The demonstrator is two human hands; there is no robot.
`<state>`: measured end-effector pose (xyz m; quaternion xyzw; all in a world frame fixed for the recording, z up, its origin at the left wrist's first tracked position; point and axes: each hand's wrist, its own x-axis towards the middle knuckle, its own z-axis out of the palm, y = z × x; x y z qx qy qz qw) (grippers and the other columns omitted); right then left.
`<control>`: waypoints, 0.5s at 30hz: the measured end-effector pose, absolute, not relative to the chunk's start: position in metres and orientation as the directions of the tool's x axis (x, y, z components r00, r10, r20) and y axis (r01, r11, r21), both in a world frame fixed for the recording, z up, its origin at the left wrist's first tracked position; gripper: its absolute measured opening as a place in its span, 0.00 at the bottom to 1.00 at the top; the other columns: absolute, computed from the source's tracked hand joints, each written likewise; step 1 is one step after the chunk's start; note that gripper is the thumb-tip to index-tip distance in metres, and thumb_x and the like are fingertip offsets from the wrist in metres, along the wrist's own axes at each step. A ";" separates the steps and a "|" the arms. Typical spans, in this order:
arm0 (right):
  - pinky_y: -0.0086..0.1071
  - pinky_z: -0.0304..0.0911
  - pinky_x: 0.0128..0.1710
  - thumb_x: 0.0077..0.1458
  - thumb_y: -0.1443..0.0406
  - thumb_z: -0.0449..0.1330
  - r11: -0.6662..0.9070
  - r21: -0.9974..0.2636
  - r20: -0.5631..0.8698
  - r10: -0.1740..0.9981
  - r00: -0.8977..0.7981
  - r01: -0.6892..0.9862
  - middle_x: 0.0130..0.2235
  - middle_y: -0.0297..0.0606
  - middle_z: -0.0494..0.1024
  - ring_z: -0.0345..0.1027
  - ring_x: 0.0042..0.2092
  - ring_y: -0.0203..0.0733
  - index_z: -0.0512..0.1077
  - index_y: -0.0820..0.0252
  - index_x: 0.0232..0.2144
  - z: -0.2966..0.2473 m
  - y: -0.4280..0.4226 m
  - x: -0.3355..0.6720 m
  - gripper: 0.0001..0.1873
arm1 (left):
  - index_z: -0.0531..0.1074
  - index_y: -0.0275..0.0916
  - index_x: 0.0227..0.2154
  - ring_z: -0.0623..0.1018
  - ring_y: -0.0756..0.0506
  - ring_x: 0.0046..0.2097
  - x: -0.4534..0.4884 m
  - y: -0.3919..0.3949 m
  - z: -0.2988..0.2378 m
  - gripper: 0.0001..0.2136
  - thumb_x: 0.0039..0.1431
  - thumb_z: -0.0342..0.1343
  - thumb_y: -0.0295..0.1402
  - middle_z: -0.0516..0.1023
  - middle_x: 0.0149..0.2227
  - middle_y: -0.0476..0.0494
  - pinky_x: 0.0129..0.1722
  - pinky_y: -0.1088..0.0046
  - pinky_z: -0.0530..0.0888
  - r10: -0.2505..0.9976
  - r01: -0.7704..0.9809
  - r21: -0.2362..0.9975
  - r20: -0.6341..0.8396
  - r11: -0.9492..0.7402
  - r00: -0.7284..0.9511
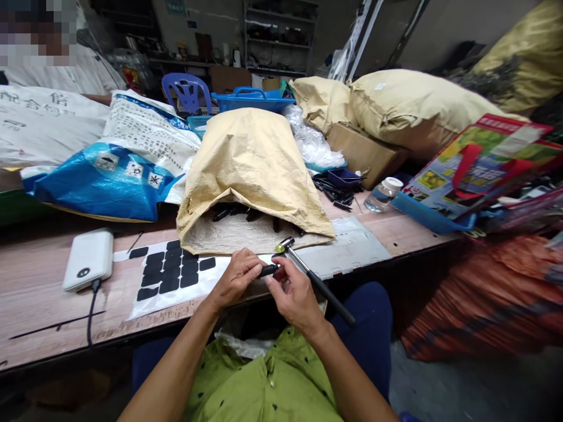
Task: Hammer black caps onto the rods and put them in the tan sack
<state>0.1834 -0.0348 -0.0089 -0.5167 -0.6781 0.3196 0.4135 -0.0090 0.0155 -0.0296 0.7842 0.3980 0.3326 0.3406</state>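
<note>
Between both hands is a small black cylindrical piece (268, 270), held near the table's front edge. My left hand (240, 276) is closed on its left end, thumb on top. The fingers of my right hand (294, 291) pinch its right end. A small hammer (325, 287) with a yellow-tipped head and black handle lies just right of my hands, its handle jutting over the edge. Behind them a beige woven sack (259, 152) lies with its mouth towards me, and black pieces (250, 214) show inside. To the left is a white sheet with black rounded-square stickers (171, 266).
A white power bank (90, 259) with a cable stands at left. Blue-and-white sacks (127, 158) lie behind it. A grey metal plate (347, 249), black parts (336, 190), a lidded jar (383, 194) and a colourful bag (475, 170) are at right. Another person is partly visible at far left.
</note>
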 end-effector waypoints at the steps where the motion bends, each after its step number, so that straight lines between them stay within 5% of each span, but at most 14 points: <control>1: 0.30 0.65 0.34 0.63 0.63 0.60 0.273 -0.863 0.244 0.962 -0.123 0.426 0.37 0.36 0.77 0.69 0.34 0.37 0.71 0.59 0.50 -0.010 -0.034 0.180 0.14 | 0.79 0.41 0.39 0.71 0.42 0.43 -0.009 0.015 -0.028 0.19 0.71 0.45 0.43 0.76 0.34 0.45 0.50 0.61 0.62 0.838 0.385 0.800 0.247 -0.460 0.487; 4: 0.31 0.65 0.36 0.64 0.61 0.60 0.271 -0.879 0.249 0.963 -0.108 0.393 0.38 0.37 0.79 0.71 0.36 0.39 0.74 0.58 0.43 -0.014 -0.032 0.176 0.09 | 0.79 0.39 0.35 0.71 0.43 0.41 -0.009 0.014 -0.025 0.19 0.71 0.46 0.43 0.75 0.32 0.45 0.48 0.62 0.63 0.827 0.362 0.809 0.246 -0.463 0.506; 9: 0.31 0.65 0.39 0.64 0.61 0.61 0.282 -0.863 0.256 0.959 -0.120 0.418 0.37 0.36 0.79 0.73 0.37 0.40 0.73 0.58 0.42 -0.019 -0.032 0.182 0.08 | 0.80 0.40 0.41 0.72 0.42 0.42 -0.009 0.015 -0.026 0.17 0.68 0.51 0.45 0.77 0.35 0.44 0.48 0.62 0.64 0.822 0.343 0.809 0.271 -0.477 0.501; 15: 0.34 0.63 0.43 0.68 0.60 0.56 0.432 -0.577 0.310 0.901 -0.303 0.694 0.39 0.41 0.77 0.72 0.42 0.45 0.71 0.58 0.44 -0.016 -0.030 0.191 0.08 | 0.80 0.40 0.40 0.72 0.41 0.42 -0.006 0.016 -0.030 0.17 0.70 0.48 0.42 0.78 0.34 0.43 0.47 0.59 0.63 0.787 0.398 0.729 0.309 -0.557 0.534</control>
